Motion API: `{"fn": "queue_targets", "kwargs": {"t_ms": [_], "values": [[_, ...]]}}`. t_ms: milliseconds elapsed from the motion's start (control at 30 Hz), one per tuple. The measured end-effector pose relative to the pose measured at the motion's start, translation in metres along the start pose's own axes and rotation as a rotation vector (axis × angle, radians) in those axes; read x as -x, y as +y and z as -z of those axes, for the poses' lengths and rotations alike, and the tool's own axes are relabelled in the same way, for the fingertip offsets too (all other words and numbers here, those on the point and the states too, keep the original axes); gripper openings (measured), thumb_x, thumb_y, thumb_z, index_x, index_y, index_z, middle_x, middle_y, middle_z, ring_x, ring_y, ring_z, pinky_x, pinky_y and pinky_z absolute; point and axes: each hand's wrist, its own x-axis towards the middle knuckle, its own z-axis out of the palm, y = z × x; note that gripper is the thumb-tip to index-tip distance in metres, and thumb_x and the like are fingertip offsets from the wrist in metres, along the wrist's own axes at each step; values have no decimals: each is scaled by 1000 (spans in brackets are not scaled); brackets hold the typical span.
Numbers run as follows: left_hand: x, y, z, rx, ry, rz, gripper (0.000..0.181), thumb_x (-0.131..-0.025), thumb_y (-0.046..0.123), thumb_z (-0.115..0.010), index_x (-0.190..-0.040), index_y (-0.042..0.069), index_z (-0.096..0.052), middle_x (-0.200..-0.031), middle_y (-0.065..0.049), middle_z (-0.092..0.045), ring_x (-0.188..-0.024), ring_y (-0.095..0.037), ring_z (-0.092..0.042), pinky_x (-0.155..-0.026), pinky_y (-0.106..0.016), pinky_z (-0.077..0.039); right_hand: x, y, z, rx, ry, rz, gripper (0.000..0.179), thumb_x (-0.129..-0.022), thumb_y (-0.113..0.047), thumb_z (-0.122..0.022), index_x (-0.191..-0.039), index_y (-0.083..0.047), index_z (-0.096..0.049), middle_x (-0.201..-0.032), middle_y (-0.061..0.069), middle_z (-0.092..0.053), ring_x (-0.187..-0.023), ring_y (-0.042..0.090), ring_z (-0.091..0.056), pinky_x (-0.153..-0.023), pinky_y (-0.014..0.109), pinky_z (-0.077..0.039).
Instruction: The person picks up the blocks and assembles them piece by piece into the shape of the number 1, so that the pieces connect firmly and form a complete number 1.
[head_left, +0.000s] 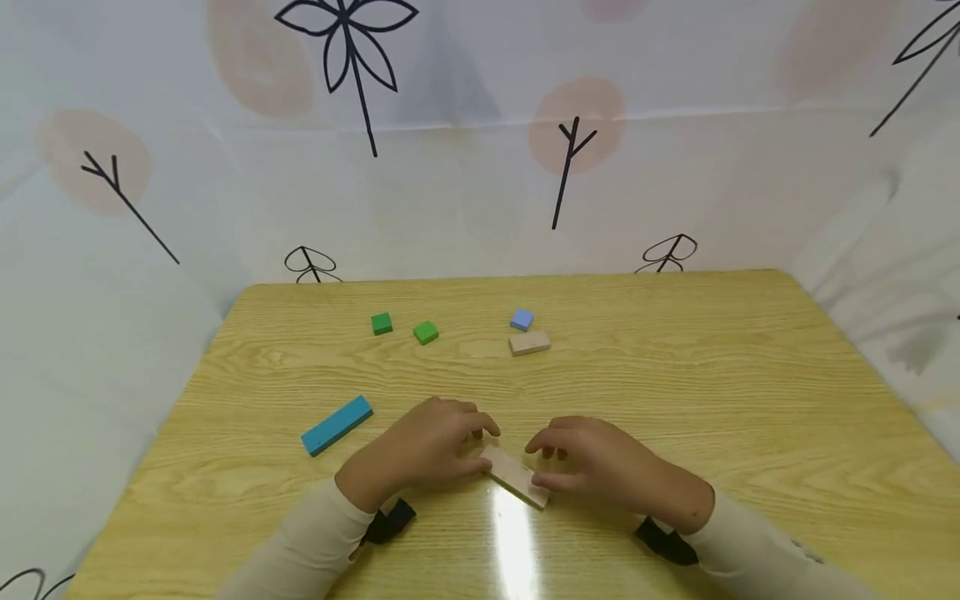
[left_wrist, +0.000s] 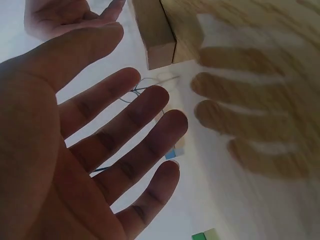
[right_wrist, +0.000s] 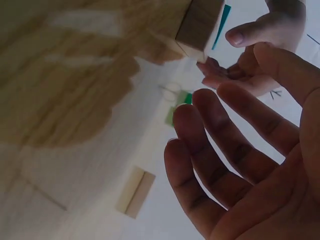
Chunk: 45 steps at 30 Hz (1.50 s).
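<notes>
A plain wooden block [head_left: 516,477] lies slantwise on the table between my two hands. My left hand [head_left: 427,442] hovers by its far left end, palm facing inward and fingers loosely extended; the left wrist view shows a gap between the thumb [left_wrist: 95,42] and the block [left_wrist: 159,37]. On the other side, my right hand [head_left: 600,462] has its thumb near the block's near right end. Its fingers are relaxed and slightly bent in the right wrist view, apart from the block [right_wrist: 201,25]. Neither hand holds anything.
A long blue block [head_left: 337,425] lies left of the left hand. Farther back are a dark green block [head_left: 382,323], a light green block [head_left: 426,332], a small blue block [head_left: 522,319] and a short wooden block [head_left: 529,342]. A patterned cloth [head_left: 465,200] hangs behind the table.
</notes>
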Motion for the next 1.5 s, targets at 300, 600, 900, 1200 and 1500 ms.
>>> {"fn": "queue_targets", "kwargs": {"t_ms": [300, 600, 900, 1200, 1500], "values": [[3, -1, -2, 33, -11, 11, 35, -88, 38, -77, -118, 21, -72, -91, 10, -62, -76, -3, -48, -72, -21, -43, 0, -2, -7, 7, -44, 15, 41, -84, -45, -79, -114, -18, -70, -88, -14, -61, -78, -1, -53, -69, 20, -47], [4, -3, -6, 27, 4, 7, 29, -89, 35, -76, -114, 21, -73, -100, 9, -67, -81, -4, -53, -78, -24, -48, -1, -1, -6, 8, -103, 11, 42, -83, -44, -80, -117, -23, -67, -92, -14, -60, -84, 0, -55, -72, 22, -48], [4, -5, -8, 33, 4, 37, 30, -89, 37, -76, -113, 20, -73, -98, 9, -65, -83, -3, -52, -79, -24, -48, -1, 1, -6, 47, -77, 0, 30, -84, -31, -81, -110, -21, -69, -87, -14, -58, -79, -1, -51, -69, 21, -46], [5, -6, -11, 43, 16, 50, 30, -89, 33, -77, -114, 17, -72, -103, 6, -67, -85, -5, -55, -79, -25, -49, 0, 6, -5, 58, -46, -17, 29, -86, -27, -79, -112, -19, -72, -89, -13, -59, -78, -2, -51, -69, 21, -47], [2, -7, -11, 12, 47, 59, 30, -91, 36, -75, -113, 17, -72, -104, 5, -68, -90, -7, -60, -83, -29, -52, -3, 16, -2, 100, -8, -28, 28, -88, -23, -78, -114, -15, -72, -91, -11, -61, -80, 1, -54, -69, 21, -49]]}}
